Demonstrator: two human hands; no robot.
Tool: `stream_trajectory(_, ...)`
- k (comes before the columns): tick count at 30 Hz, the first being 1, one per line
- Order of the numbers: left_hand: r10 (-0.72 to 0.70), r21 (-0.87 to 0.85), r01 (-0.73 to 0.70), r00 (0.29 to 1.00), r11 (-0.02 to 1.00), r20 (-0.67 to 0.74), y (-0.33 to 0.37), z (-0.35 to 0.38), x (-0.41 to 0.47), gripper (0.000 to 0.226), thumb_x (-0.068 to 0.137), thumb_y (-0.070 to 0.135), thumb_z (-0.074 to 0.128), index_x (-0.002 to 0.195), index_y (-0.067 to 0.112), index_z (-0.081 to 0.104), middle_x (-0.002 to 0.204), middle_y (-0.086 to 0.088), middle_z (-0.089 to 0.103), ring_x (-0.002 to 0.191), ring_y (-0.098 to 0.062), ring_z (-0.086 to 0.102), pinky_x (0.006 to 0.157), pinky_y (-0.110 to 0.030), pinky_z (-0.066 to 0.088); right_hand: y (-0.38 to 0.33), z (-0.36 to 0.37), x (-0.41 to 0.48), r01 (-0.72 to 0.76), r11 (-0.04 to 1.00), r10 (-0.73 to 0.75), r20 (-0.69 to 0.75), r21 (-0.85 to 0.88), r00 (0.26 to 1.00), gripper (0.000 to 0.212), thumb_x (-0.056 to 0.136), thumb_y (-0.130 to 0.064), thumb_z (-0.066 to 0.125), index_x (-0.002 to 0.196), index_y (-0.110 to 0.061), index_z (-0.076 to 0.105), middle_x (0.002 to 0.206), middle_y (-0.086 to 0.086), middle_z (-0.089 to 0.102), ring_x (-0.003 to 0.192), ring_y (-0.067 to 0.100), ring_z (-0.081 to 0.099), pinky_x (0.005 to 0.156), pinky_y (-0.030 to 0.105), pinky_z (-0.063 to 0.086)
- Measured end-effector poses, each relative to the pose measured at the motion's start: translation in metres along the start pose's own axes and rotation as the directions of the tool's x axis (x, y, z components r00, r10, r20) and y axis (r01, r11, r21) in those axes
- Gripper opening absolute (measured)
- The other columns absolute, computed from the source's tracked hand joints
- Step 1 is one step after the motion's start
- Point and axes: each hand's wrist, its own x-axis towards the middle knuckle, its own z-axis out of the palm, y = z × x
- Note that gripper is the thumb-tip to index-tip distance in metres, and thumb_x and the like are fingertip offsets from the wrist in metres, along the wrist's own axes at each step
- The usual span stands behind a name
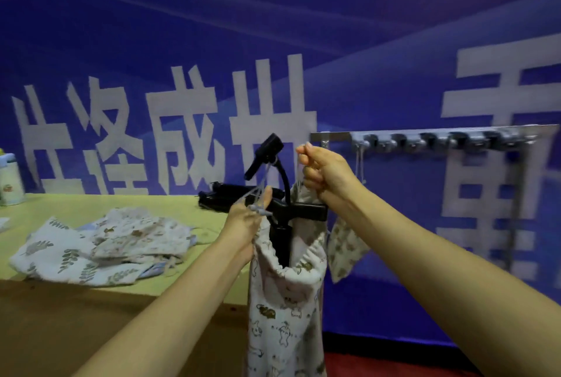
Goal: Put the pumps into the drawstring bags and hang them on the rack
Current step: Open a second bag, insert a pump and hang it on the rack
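A black pump [303, 212] stands in a white printed drawstring bag [285, 310], its T-handle and hose sticking out of the top. My left hand [247, 218] pinches the bag's drawstring at the left of the opening. My right hand [324, 170] grips the bag's right rim and cord, raised near the left end of the metal hook rack [431, 136]. A second printed bag [344, 250] hangs by its cord from the rack, behind my right forearm. More black pumps [218, 197] lie on the table.
A pile of printed drawstring bags [103, 246] lies on the yellow-green table [91, 206]. A pale bottle [10, 179] stands at the table's far left. A blue banner with white characters [188, 121] fills the background. The rack carries several hooks.
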Motion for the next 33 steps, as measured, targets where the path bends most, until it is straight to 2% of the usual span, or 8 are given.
stream_trajectory(2, 0.022, 0.05, -0.025, 0.999, 0.998, 0.042, -0.004, 0.031, 0.002, 0.034, 0.097, -0.003, 0.037, 0.13, 0.002, 0.042, 0.109, -0.007, 0.058, 0.035, 0.001, 0.055, 0.043, -0.017, 0.045, -0.016, -0.024, -0.008, 0.003, 1.0, -0.004, -0.038, -0.031, 0.999, 0.028, 0.1, -0.018, 0.038, 0.084, -0.01, 0.059, 0.057, -0.005, 0.048, 0.03, 0.002, 0.023, 0.029, 0.014, 0.018)
stream_trajectory(5, 0.05, 0.115, -0.062, 0.993, 0.991, 0.105, -0.008, 0.065, 0.006, 0.044, 0.096, 0.01, 0.048, 0.138, 0.007, 0.035, 0.063, 0.009, 0.066, 0.061, -0.015, 0.057, 0.068, -0.033, 0.046, -0.033, -0.049, -0.015, 0.0, 0.997, -0.005, -0.072, -0.072, 0.997, 0.027, 0.1, -0.017, 0.038, 0.085, -0.01, 0.059, 0.052, -0.008, 0.048, 0.029, 0.001, 0.023, 0.029, 0.013, 0.017)
stream_trajectory(9, 0.007, 0.215, -0.05, 0.981, 0.975, 0.195, -0.02, 0.11, 0.024, 0.019, 0.089, 0.037, 0.057, 0.077, 0.022, 0.053, 0.066, 0.007, 0.051, 0.076, -0.023, 0.056, 0.1, -0.051, 0.046, -0.062, -0.091, -0.018, 0.01, 0.988, -0.032, -0.143, -0.153, 0.989, 0.028, 0.1, -0.018, 0.038, 0.084, -0.012, 0.06, 0.049, -0.009, 0.049, 0.028, 0.001, 0.023, 0.03, 0.012, 0.018)
stream_trajectory(13, -0.023, 0.173, -0.024, 0.964, 0.985, 0.264, -0.036, 0.156, 0.043, 0.021, 0.093, 0.029, 0.054, 0.073, 0.024, 0.05, 0.074, 0.003, 0.055, 0.068, -0.013, 0.054, 0.081, -0.036, 0.05, -0.084, -0.127, -0.011, -0.005, 0.973, -0.04, -0.191, -0.229, 0.981, 0.029, 0.1, -0.018, 0.037, 0.082, -0.011, 0.058, 0.05, -0.009, 0.047, 0.027, 0.001, 0.023, 0.028, 0.011, 0.017)
stream_trajectory(20, -0.132, 0.116, 0.104, 0.956, 0.988, 0.263, -0.068, 0.205, 0.087, 0.035, 0.095, 0.031, 0.051, 0.064, 0.022, 0.038, 0.032, 0.007, 0.045, 0.027, -0.007, 0.042, 0.033, -0.018, 0.031, -0.099, -0.174, 0.024, -0.07, 0.913, -0.036, -0.249, -0.402, 0.968, 0.027, 0.099, -0.014, 0.041, 0.081, -0.009, 0.061, 0.057, -0.003, 0.047, 0.029, 0.002, 0.023, 0.031, 0.012, 0.015)
stream_trajectory(26, -0.181, 0.252, 0.108, 0.94, 0.962, 0.291, -0.074, 0.232, 0.151, 0.027, 0.1, 0.015, 0.041, 0.106, -0.007, 0.054, 0.066, -0.006, 0.051, 0.056, -0.017, 0.05, 0.045, -0.023, 0.043, -0.095, -0.205, 0.071, -0.045, 0.706, -0.251, -0.31, -0.706, 0.917, 0.036, 0.095, -0.016, 0.05, 0.061, -0.011, 0.059, 0.058, 0.005, 0.051, 0.031, 0.004, 0.031, 0.034, 0.012, 0.021)
stream_trajectory(30, -0.199, 0.186, 0.146, 0.93, 0.972, 0.309, -0.068, 0.246, 0.181, 0.036, 0.095, 0.037, 0.049, 0.079, 0.005, 0.054, 0.039, -0.002, 0.047, 0.03, -0.012, 0.046, 0.033, -0.016, 0.036, -0.085, -0.221, 0.104, -0.041, 0.658, -0.274, -0.29, -0.752, 0.917, 0.029, 0.095, -0.013, 0.049, 0.072, -0.001, 0.062, 0.052, 0.0, 0.051, 0.027, 0.003, 0.03, 0.031, 0.013, 0.022)
stream_trajectory(33, -0.215, 0.426, 0.087, 0.941, 0.9, 0.263, -0.073, 0.259, 0.211, 0.049, 0.083, 0.062, 0.05, 0.069, 0.016, 0.049, 0.052, -0.005, 0.04, 0.041, -0.017, 0.04, 0.044, -0.024, 0.034, -0.079, -0.236, 0.127, -0.054, 0.608, -0.265, -0.266, -0.792, 0.927, 0.034, 0.095, -0.011, 0.049, 0.063, -0.009, 0.059, 0.053, 0.003, 0.047, 0.026, 0.002, 0.03, 0.031, 0.014, 0.024)
